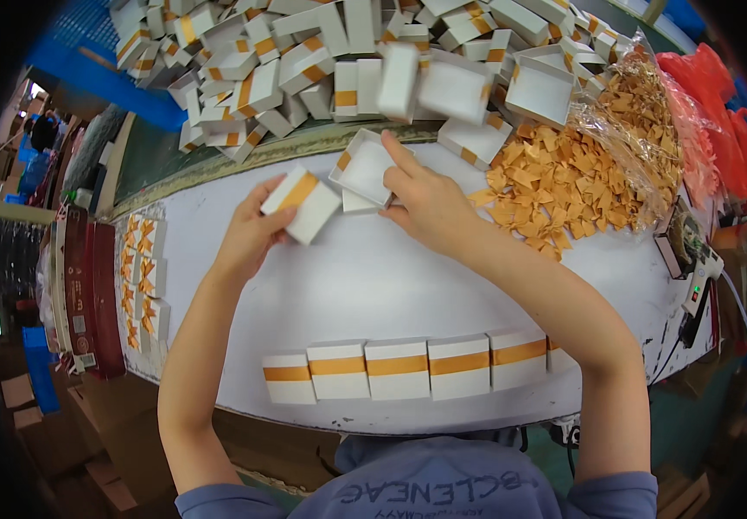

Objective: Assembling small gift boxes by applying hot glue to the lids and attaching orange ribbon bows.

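Note:
My left hand (252, 227) is closed around a small white box (315, 214) with a gold ribbon band, tilted above the white tabletop. Just right of it, my right hand (421, 192) grips the edge of an open white box part (361, 169), its hollow inside facing up and its index finger stretched out along it. Another white piece (359, 204) shows partly beneath that part. Along the near table edge stands a row of several white boxes (398, 369) with gold bands; my right forearm partly covers the row's right end.
A large heap of white boxes (261, 86) fills the far side. Gold ribbon bows (546, 186) lie piled at right, beside a clear plastic bag (641, 130) and red bags (724, 112). Boxes with bows (150, 277) stand at left. A power strip (702, 281) sits at the right edge.

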`<state>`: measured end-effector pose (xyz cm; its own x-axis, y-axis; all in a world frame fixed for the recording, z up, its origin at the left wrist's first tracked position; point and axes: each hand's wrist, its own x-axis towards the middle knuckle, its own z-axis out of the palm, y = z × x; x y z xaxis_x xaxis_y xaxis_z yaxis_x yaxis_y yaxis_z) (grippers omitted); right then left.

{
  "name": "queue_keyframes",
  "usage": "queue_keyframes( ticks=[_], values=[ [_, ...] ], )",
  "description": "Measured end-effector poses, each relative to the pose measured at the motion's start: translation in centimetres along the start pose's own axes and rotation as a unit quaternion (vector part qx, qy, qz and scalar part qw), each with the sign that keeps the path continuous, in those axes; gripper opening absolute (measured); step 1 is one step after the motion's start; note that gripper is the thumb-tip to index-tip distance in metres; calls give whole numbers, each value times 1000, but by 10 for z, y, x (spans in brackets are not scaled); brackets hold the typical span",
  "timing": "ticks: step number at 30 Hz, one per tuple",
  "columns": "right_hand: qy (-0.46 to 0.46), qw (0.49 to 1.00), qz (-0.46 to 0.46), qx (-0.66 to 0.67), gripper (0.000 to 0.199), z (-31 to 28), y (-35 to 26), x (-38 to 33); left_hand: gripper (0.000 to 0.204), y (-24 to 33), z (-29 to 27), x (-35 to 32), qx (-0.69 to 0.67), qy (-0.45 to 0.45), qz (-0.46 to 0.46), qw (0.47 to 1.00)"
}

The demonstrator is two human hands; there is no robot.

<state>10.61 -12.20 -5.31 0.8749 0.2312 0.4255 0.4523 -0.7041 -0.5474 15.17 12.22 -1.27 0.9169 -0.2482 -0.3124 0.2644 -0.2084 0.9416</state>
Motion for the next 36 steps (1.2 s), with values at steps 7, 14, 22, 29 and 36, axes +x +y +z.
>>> queue_keyframes(
  ticks=[7,14,22,29,36],
  values=[
    [-4,959,149,242,21,-43,-38,-33,63,-14,-19,-50,455,40,182,871],
    [-240,796,480,281,33,-75,-23,-53,75,14,57,-7,536,-53,377,753],
    [-47,985,156,-47,34,-66,-13,6,71,16,-17,-43,344,81,316,881],
    [-286,845,389,227,36,-59,-15,10,77,-39,-67,-90,417,121,96,896],
    [-325,896,295,-69,54,-56,-26,12,88,-29,-59,-94,520,74,67,848]
  ],
)
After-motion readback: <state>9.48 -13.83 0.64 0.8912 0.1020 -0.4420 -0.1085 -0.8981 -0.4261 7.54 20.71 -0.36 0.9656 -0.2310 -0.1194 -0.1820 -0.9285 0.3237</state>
